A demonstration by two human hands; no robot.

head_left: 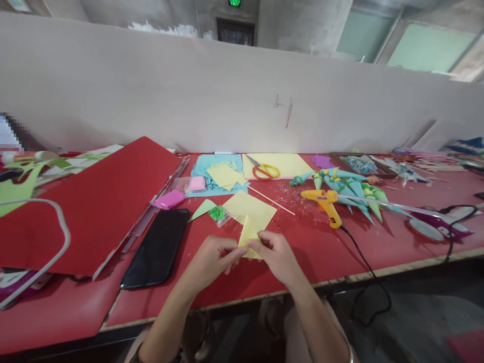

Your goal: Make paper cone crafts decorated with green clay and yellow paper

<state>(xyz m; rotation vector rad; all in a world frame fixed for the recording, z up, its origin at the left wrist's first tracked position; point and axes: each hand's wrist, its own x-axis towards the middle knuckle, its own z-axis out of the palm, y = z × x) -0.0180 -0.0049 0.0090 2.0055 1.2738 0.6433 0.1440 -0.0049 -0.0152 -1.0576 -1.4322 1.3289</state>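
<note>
Between my two hands, above the table's front edge, is a small folded piece of yellow paper with its point upward. My left hand pinches its left side, thumb toward the middle. On the opposite side, my right hand grips it with thumb and bent fingers. Just behind lies a flat yellow paper sheet. Left of that sheet are a green clay packet and a light green paper piece. A thin white stick rests behind the sheet.
A black phone and red board lie left. Scissors rest on yellow paper at the back. Right are a yellow glue gun with a trailing cord, several blue and green paper cones, and a tray.
</note>
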